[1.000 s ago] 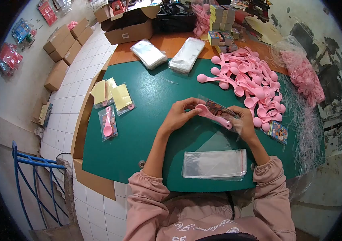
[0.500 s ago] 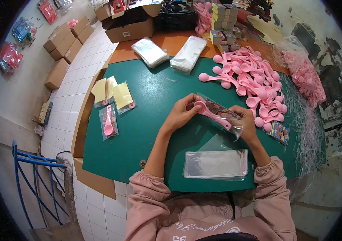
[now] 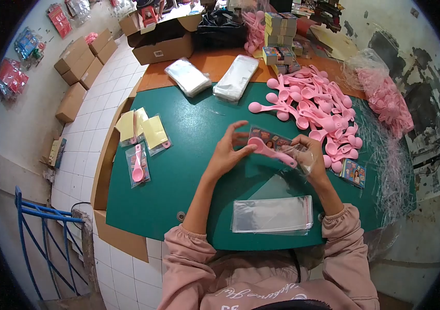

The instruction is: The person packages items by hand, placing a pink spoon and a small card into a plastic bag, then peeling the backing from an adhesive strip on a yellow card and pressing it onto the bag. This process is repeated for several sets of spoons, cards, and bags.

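Observation:
My right hand (image 3: pixel 310 155) pinches the open end of a clear plastic bag. Inside the bag lie a pink measuring spoon (image 3: pixel 271 152) and a dark printed card (image 3: pixel 269 135), the spoon's bowl pointing left. At the bag's left end my left hand (image 3: pixel 229 154) has its fingers spread, the thumb tip right at the edge by the spoon's bowl. Below them a stack of clear bags (image 3: pixel 271 215) rests near the table's front edge. To the right of my right hand is a small pile of printed cards (image 3: pixel 353 173).
A heap of pink spoons (image 3: pixel 315 101) covers the back right of the green table (image 3: pixel 189 134). Filled packets (image 3: pixel 138 165) lie at left. Two bundles of clear bags (image 3: pixel 236 77), card stacks (image 3: pixel 281 31) and an open carton (image 3: pixel 163 49) stand behind. Plastic wrap (image 3: pixel 385 165) hangs at the right edge.
My left hand has let go of the bag's left end and spread its fingers. My right hand still holds the bag, with the card showing more plainly. The view has shifted slightly.

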